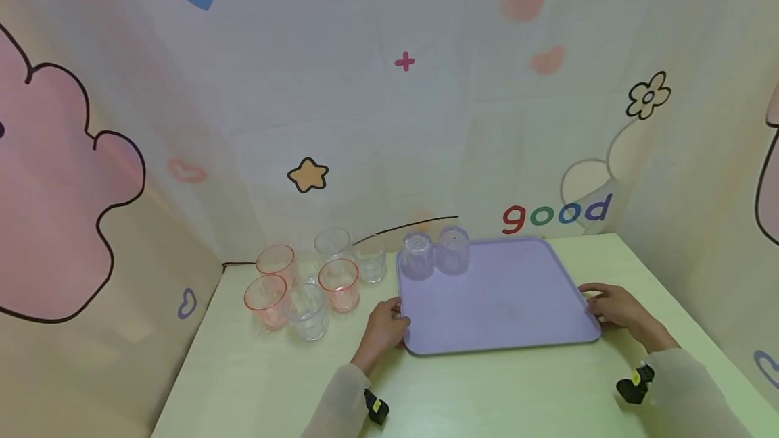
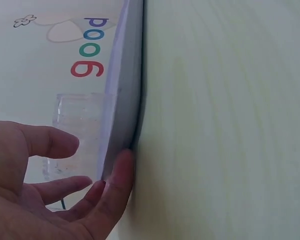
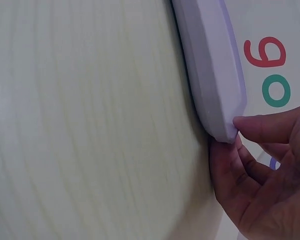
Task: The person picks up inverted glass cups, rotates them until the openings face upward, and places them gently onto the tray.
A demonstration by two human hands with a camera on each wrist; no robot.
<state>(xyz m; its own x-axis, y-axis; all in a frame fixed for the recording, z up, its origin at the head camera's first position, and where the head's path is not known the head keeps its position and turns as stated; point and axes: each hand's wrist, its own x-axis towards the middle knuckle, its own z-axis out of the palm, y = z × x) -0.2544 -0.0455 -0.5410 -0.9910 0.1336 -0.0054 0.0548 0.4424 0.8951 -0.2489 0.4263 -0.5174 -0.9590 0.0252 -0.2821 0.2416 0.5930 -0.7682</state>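
Observation:
A light purple tray lies on the pale table in the head view. Two clear cups stand upside down in its back left corner. My left hand is at the tray's left edge; in the left wrist view its fingers touch the tray's side and underside, while the thumb stands apart from the rim. At the front right corner, my right hand pinches the tray, with the thumb on the rim and fingers below it.
Left of the tray stand three pink, red-rimmed cups and several clear cups, mouths up. A printed curtain hangs behind the table and along both sides.

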